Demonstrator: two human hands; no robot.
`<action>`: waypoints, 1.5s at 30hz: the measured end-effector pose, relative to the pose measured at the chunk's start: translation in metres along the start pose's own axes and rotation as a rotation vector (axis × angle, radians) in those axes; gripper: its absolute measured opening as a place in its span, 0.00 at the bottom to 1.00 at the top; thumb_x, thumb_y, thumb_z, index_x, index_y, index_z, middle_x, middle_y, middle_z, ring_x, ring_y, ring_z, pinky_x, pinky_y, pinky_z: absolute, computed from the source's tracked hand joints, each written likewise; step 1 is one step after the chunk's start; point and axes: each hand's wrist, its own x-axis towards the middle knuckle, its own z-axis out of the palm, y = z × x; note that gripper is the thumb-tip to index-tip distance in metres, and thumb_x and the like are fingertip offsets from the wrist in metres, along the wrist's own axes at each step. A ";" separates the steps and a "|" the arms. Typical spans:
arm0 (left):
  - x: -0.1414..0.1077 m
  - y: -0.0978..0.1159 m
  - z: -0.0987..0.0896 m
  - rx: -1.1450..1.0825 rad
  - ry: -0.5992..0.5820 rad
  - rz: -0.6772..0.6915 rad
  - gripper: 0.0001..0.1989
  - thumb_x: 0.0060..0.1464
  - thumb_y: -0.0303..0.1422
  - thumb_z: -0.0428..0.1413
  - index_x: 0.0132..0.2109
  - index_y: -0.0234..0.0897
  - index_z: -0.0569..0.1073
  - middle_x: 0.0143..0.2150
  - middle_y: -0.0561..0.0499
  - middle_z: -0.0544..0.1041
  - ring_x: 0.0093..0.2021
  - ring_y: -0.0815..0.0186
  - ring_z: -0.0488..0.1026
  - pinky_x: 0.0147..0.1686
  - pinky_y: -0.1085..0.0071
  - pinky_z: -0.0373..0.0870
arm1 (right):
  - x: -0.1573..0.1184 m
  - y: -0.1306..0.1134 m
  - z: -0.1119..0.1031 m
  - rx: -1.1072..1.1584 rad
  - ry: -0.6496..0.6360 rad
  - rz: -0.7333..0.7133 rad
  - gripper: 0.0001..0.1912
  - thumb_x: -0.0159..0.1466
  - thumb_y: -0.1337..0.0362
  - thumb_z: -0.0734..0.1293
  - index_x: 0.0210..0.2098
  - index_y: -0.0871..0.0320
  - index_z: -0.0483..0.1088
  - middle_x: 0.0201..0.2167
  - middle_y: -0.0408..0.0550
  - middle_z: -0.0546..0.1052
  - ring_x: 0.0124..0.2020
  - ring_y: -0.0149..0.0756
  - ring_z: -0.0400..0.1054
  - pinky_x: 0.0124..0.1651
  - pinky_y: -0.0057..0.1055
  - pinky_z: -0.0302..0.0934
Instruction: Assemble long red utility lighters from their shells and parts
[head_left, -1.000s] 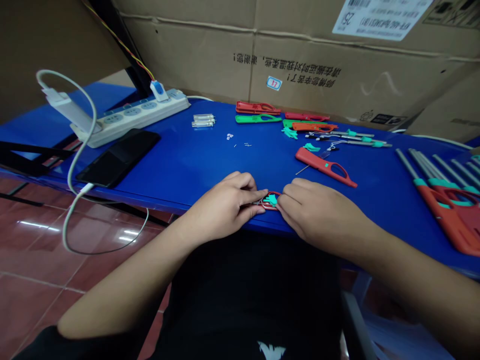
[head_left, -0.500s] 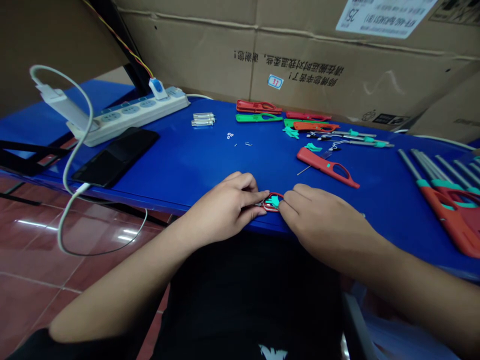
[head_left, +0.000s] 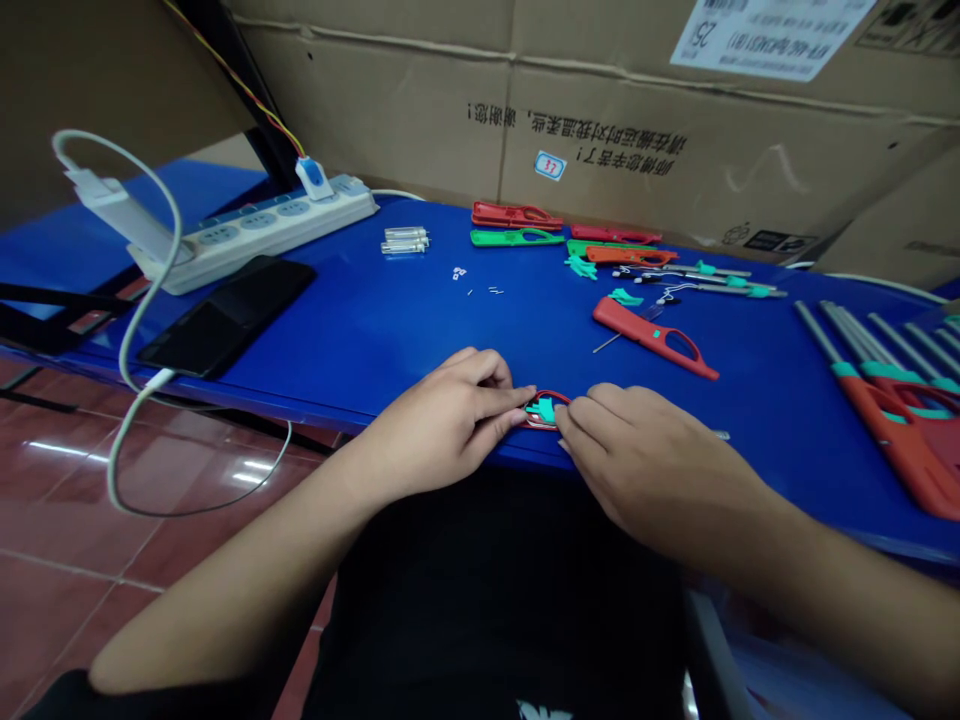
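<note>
**hands:** 2 bare hands at the near edge of the blue table (head_left: pixel 360 330). left hand (head_left: pixel 442 425) and right hand (head_left: pixel 645 465) come together on 1 small red loop part with a teal piece (head_left: pixel 545 409). the fingertips of both hands press it from left and right, so it is pinched between them, its lower part partly hidden.

**on the table, right of the hands:** 1 red plastic lighter shell (head_left: pixel 652 338) lies alone, just beyond the right hand. far row: 2 red shells, 2 green shells, the second partly under 1 orange shell (head_left: pixel 630 255). beside them, 2 thin metal rods with teal fittings (head_left: pixel 720 280). far right: at least 5 metal rods (head_left: pixel 877 335) and at least 2 overlapping red-orange shells (head_left: pixel 900 440).

**on the table, left:** 1 bundle of small tubes (head_left: pixel 405 240), count unclear; a few tiny white bits (head_left: pixel 459 272). 1 black phone (head_left: pixel 225 315) on 1 white cable (head_left: pixel 135 330), near 1 white power strip (head_left: pixel 255 235).
</note>
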 end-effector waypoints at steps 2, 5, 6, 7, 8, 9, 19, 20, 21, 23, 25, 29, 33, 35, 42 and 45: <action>-0.001 0.002 0.000 0.058 0.005 -0.003 0.18 0.69 0.35 0.49 0.58 0.37 0.76 0.45 0.44 0.72 0.46 0.60 0.68 0.48 0.62 0.69 | 0.005 0.003 0.000 0.057 -0.007 0.034 0.10 0.69 0.69 0.60 0.38 0.61 0.73 0.32 0.53 0.71 0.34 0.45 0.62 0.35 0.40 0.51; -0.003 0.004 0.001 0.111 0.005 -0.003 0.19 0.68 0.35 0.49 0.60 0.37 0.74 0.46 0.43 0.71 0.46 0.59 0.67 0.47 0.61 0.69 | 0.016 0.007 -0.002 0.238 -0.058 0.164 0.13 0.71 0.67 0.58 0.36 0.61 0.73 0.34 0.53 0.73 0.35 0.43 0.64 0.39 0.39 0.55; -0.003 0.004 0.001 0.106 -0.004 0.005 0.19 0.69 0.35 0.49 0.61 0.38 0.74 0.46 0.43 0.71 0.46 0.59 0.67 0.47 0.61 0.69 | 0.021 0.009 -0.005 0.311 -0.097 0.224 0.13 0.71 0.67 0.59 0.35 0.61 0.74 0.34 0.53 0.74 0.35 0.42 0.65 0.40 0.38 0.56; -0.003 0.004 0.001 0.098 -0.011 0.015 0.19 0.69 0.35 0.48 0.61 0.38 0.74 0.46 0.43 0.71 0.46 0.59 0.67 0.48 0.61 0.69 | 0.026 0.010 -0.007 0.378 -0.141 0.280 0.13 0.71 0.66 0.59 0.34 0.61 0.74 0.33 0.52 0.74 0.35 0.41 0.67 0.40 0.36 0.56; -0.004 0.005 0.001 0.093 -0.017 0.024 0.19 0.69 0.34 0.48 0.61 0.37 0.73 0.46 0.43 0.71 0.46 0.59 0.67 0.48 0.61 0.70 | 0.030 0.011 -0.010 0.425 -0.187 0.333 0.13 0.70 0.65 0.60 0.33 0.60 0.74 0.33 0.52 0.75 0.34 0.39 0.67 0.39 0.35 0.56; -0.004 0.005 0.002 0.096 -0.019 0.030 0.19 0.69 0.34 0.47 0.62 0.37 0.73 0.47 0.42 0.71 0.47 0.59 0.67 0.48 0.60 0.70 | 0.034 0.012 -0.013 0.451 -0.232 0.369 0.14 0.70 0.64 0.60 0.32 0.60 0.73 0.32 0.51 0.75 0.33 0.38 0.68 0.38 0.34 0.56; -0.028 0.006 0.016 0.222 0.249 0.040 0.16 0.67 0.34 0.54 0.57 0.33 0.75 0.55 0.44 0.79 0.55 0.57 0.76 0.56 0.57 0.74 | 0.048 0.024 -0.017 0.463 -0.406 0.390 0.18 0.70 0.57 0.60 0.28 0.57 0.73 0.28 0.50 0.77 0.29 0.38 0.67 0.31 0.34 0.52; -0.031 0.006 0.018 0.246 0.261 0.052 0.16 0.67 0.33 0.53 0.57 0.32 0.75 0.56 0.44 0.79 0.57 0.55 0.75 0.58 0.55 0.73 | 0.048 0.025 -0.016 0.472 -0.405 0.395 0.17 0.69 0.57 0.61 0.27 0.57 0.72 0.27 0.49 0.77 0.28 0.37 0.66 0.30 0.34 0.52; -0.033 0.007 0.020 0.268 0.265 0.059 0.16 0.67 0.32 0.52 0.58 0.31 0.74 0.58 0.43 0.78 0.59 0.55 0.75 0.59 0.54 0.73 | 0.049 0.026 -0.016 0.478 -0.404 0.402 0.17 0.69 0.57 0.61 0.27 0.57 0.72 0.27 0.49 0.77 0.26 0.36 0.65 0.29 0.33 0.51; -0.036 0.007 0.024 0.303 0.267 0.072 0.17 0.67 0.31 0.51 0.59 0.30 0.73 0.59 0.43 0.77 0.60 0.55 0.74 0.60 0.51 0.73 | 0.050 0.026 -0.016 0.487 -0.401 0.421 0.16 0.68 0.58 0.62 0.25 0.57 0.71 0.25 0.47 0.76 0.24 0.34 0.63 0.28 0.32 0.50; -0.036 0.007 0.025 0.328 0.274 0.077 0.17 0.68 0.31 0.51 0.60 0.31 0.72 0.59 0.44 0.77 0.60 0.55 0.74 0.60 0.50 0.72 | 0.050 0.026 -0.016 0.507 -0.405 0.433 0.16 0.67 0.59 0.63 0.25 0.57 0.71 0.24 0.46 0.75 0.23 0.32 0.61 0.27 0.32 0.50; -0.034 0.004 0.026 0.360 0.255 0.097 0.18 0.68 0.32 0.49 0.60 0.31 0.72 0.60 0.44 0.76 0.60 0.55 0.74 0.60 0.49 0.72 | 0.050 0.023 -0.016 0.517 -0.380 0.435 0.15 0.67 0.60 0.63 0.25 0.57 0.71 0.23 0.45 0.75 0.23 0.32 0.61 0.27 0.31 0.50; -0.034 0.002 0.027 0.382 0.258 0.113 0.19 0.69 0.33 0.48 0.61 0.29 0.71 0.61 0.43 0.75 0.61 0.54 0.73 0.59 0.51 0.73 | 0.051 0.020 -0.016 0.454 -0.379 0.450 0.16 0.67 0.59 0.63 0.25 0.57 0.70 0.23 0.46 0.74 0.22 0.32 0.59 0.26 0.33 0.47; -0.035 0.003 0.028 0.390 0.259 0.118 0.19 0.69 0.34 0.48 0.61 0.29 0.71 0.60 0.43 0.75 0.61 0.54 0.73 0.59 0.51 0.73 | 0.050 0.019 -0.015 0.469 -0.388 0.462 0.15 0.67 0.59 0.63 0.25 0.57 0.71 0.23 0.46 0.74 0.22 0.32 0.60 0.26 0.33 0.47; -0.035 0.001 0.020 0.390 0.207 0.108 0.20 0.69 0.34 0.47 0.62 0.29 0.70 0.61 0.43 0.75 0.61 0.53 0.73 0.58 0.50 0.73 | 0.043 0.020 -0.015 0.438 -0.291 0.393 0.16 0.68 0.59 0.62 0.26 0.57 0.73 0.28 0.50 0.78 0.32 0.39 0.69 0.34 0.34 0.52; -0.034 -0.004 0.007 0.296 0.126 0.101 0.19 0.70 0.35 0.46 0.61 0.32 0.72 0.60 0.44 0.76 0.60 0.55 0.74 0.57 0.53 0.74 | 0.041 0.014 -0.017 0.522 -0.268 0.381 0.16 0.69 0.61 0.61 0.28 0.58 0.74 0.28 0.49 0.77 0.32 0.37 0.69 0.35 0.33 0.54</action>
